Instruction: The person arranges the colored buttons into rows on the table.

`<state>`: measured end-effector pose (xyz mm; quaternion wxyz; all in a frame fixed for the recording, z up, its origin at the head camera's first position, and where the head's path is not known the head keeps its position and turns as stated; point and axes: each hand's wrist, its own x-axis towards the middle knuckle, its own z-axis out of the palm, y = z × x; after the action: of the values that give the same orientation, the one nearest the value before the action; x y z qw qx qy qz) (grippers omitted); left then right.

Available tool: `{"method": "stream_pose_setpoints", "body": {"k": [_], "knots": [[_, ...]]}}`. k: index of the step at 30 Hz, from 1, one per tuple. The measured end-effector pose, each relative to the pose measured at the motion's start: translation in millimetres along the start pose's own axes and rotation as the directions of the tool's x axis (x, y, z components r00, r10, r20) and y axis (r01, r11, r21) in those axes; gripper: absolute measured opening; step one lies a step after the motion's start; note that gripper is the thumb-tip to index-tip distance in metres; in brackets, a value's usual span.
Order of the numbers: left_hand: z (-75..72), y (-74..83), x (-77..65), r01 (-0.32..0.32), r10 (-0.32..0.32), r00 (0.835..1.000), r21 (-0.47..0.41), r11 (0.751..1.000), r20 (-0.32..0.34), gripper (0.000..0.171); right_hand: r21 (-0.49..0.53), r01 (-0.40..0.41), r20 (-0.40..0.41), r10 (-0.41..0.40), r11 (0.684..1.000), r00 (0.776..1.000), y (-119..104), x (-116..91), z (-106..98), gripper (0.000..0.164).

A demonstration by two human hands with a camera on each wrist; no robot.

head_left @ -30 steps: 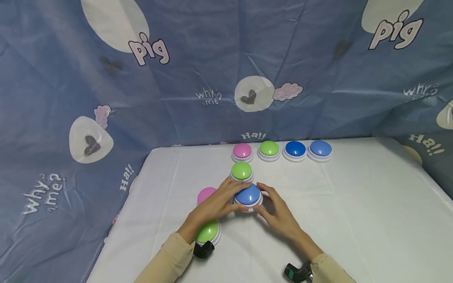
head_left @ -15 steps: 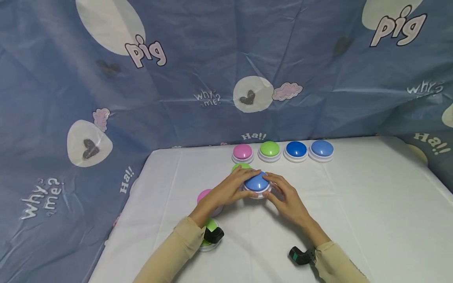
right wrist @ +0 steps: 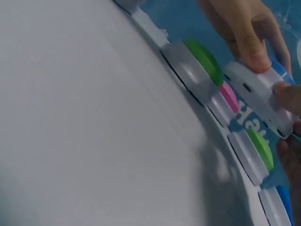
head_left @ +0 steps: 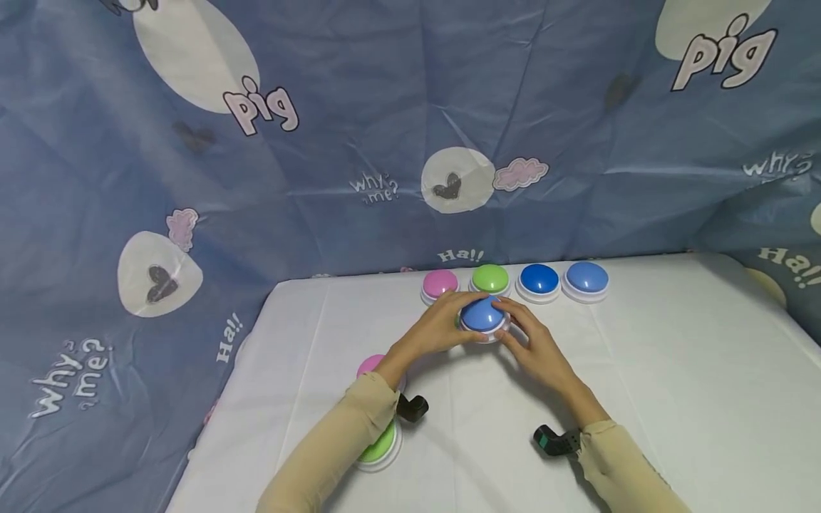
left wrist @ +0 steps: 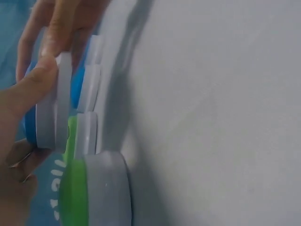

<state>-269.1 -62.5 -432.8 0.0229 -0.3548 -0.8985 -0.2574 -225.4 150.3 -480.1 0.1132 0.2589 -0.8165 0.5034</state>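
Both hands hold a light-blue push button [head_left: 482,315] with a white round base, raised above the white table. My left hand [head_left: 441,326] grips its left side, thumb at the front and fingers over the far edge. My right hand [head_left: 537,354] pinches the right side the same way. Both wrist views show the button's white base [left wrist: 48,113] tilted on edge by the camera angle, with thumbs against it. A green push button [right wrist: 193,70] stands on the table just beyond my left hand, mostly hidden in the head view.
Along the table's back edge stand pink [head_left: 440,283], green [head_left: 490,278], dark-blue [head_left: 539,279] and light-blue [head_left: 586,278] buttons. Nearer, a pink button [head_left: 370,364] and a green one [head_left: 382,447] sit partly under my left forearm. A patterned blue cloth [head_left: 359,235] hangs behind.
Both hands have carried the light-blue button away from me and to the right, up off the table, toward the back row. The other buttons have stayed in place.
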Motion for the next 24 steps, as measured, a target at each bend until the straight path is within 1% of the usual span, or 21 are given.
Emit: {"method": "stream_pose_setpoints", "body": {"k": [5,11,13,18,22,24], "knots": [[10.4,1.8,10.6,0.032,-0.033,0.999,0.059,0.998,0.016,0.076,-0.05,-0.032,0.004,0.033,0.998,0.999,10.2,-0.2,-5.2,0.051],[19.4,2.2,21.4,0.074,-0.079,0.996,0.115,0.991,0.033,0.076,-0.056,-0.058,0.026,0.06,0.997,0.998,22.7,1.0,-11.1,0.054],[21.4,2.5,23.7,0.089,-0.094,0.995,0.111,0.99,0.043,0.077,-0.055,-0.059,0.041,0.062,0.997,0.997,26.9,2.0,-12.6,0.055],[25.2,1.6,26.0,0.128,-0.135,0.989,0.091,0.988,0.067,0.077,-0.041,-0.069,0.08,0.072,0.997,0.994,33.7,3.7,-14.2,0.056],[26.0,1.5,26.0,0.147,-0.157,0.985,0.122,0.982,0.074,0.078,-0.039,-0.075,0.093,0.079,0.996,0.993,36.5,3.8,-13.8,0.055],[26.9,2.0,26.3,0.145,-0.157,0.985,0.142,0.979,0.076,0.077,-0.042,-0.078,0.098,0.082,0.996,0.992,37.9,3.0,-13.7,0.055]]}}
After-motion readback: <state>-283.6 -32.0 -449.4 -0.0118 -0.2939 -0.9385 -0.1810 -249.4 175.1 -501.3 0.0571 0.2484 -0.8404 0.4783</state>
